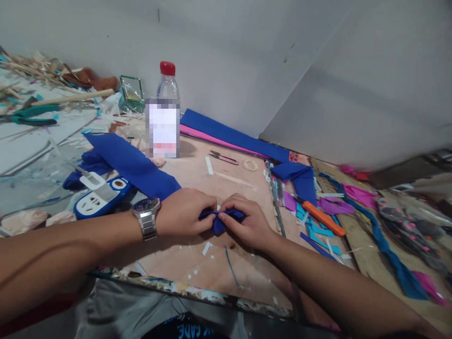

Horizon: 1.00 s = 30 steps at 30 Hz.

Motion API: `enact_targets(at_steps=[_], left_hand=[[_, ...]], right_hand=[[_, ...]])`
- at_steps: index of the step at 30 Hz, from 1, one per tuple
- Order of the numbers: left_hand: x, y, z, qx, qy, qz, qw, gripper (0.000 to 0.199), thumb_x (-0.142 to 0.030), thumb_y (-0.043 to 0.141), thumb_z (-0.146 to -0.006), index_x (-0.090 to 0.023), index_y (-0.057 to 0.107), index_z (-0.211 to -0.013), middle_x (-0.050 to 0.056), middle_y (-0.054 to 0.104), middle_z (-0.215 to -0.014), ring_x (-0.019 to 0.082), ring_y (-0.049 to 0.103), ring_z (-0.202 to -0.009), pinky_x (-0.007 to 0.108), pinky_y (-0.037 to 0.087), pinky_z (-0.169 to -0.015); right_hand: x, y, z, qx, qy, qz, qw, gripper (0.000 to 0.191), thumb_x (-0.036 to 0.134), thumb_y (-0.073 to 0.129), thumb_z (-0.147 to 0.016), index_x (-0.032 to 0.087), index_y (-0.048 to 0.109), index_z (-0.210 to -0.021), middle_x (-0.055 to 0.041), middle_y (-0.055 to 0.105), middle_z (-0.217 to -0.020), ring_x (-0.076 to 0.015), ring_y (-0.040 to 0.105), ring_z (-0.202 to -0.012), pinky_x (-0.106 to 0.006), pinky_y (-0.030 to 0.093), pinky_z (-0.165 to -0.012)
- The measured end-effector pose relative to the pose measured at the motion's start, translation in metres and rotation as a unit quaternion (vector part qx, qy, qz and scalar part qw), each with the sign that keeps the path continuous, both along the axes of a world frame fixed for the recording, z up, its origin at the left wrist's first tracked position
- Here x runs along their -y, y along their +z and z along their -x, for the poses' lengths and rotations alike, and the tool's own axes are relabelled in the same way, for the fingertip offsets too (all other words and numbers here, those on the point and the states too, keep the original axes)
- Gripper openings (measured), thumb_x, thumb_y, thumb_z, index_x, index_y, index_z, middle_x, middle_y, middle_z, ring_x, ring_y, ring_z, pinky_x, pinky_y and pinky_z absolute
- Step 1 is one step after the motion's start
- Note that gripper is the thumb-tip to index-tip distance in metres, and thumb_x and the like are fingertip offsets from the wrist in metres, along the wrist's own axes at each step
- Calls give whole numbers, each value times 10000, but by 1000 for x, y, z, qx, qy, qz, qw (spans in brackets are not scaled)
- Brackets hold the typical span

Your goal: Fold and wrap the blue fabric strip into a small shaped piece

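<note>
Between my two hands, a small piece of blue fabric is pinched and gathered above the work board. My left hand, with a metal watch on its wrist, grips its left side between thumb and fingers. The thumb and fingers of my right hand close on its right side, and the fingertips of both hands nearly meet. A long blue fabric strip lies just behind my left hand. Parts of the held piece are hidden by my fingers.
Behind the hands are thread snips, a tape roll and a red-capped bottle. A power socket stands at left, near green-handled pliers. An orange cutter lies among scraps at right.
</note>
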<state>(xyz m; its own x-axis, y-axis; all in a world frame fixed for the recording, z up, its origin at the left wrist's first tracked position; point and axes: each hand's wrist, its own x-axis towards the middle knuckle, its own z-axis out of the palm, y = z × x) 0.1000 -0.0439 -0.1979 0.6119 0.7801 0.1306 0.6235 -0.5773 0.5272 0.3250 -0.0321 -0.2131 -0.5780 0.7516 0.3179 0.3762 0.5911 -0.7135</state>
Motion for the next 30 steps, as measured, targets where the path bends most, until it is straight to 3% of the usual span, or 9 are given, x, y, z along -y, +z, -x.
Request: enact_targets(at_steps=[6,14,21,30], left_hand=[[-2,3,1,28,-5,30,999,197,-311,572,-930,-180,719,-917,35,735,-793,168,627,-692,272,355,-638],[-7,7,4,48,21,80,995,201,-275,563,-919,-162,714,-850,22,711,-759,142,587,-659,266,348,-626],[-9,10,6,43,51,66,996,190,-196,532,-858,-160,715,-823,29,713,-733,147,574,-627,267,355,-613],[-10,9,7,2,89,20,996,237,-196,501,-850,-172,737,-861,51,747,-794,179,604,-672,293,369,-640]], right_hand=[[-1,0,-1,-15,3,-25,1000,71,265,711,-911,204,721,-875,-56,749,-854,-186,674,-810,-336,514,-781],[-5,-4,0,-33,-75,98,992,179,331,700,-891,172,696,-809,-26,687,-773,-150,617,-715,-277,481,-686],[-6,-5,-1,-72,-107,130,983,244,411,730,-874,178,690,-814,-15,670,-769,-143,587,-697,-268,475,-664],[-5,-4,-1,-76,-135,106,982,206,377,728,-860,182,683,-811,-15,669,-778,-149,597,-718,-270,479,-685]])
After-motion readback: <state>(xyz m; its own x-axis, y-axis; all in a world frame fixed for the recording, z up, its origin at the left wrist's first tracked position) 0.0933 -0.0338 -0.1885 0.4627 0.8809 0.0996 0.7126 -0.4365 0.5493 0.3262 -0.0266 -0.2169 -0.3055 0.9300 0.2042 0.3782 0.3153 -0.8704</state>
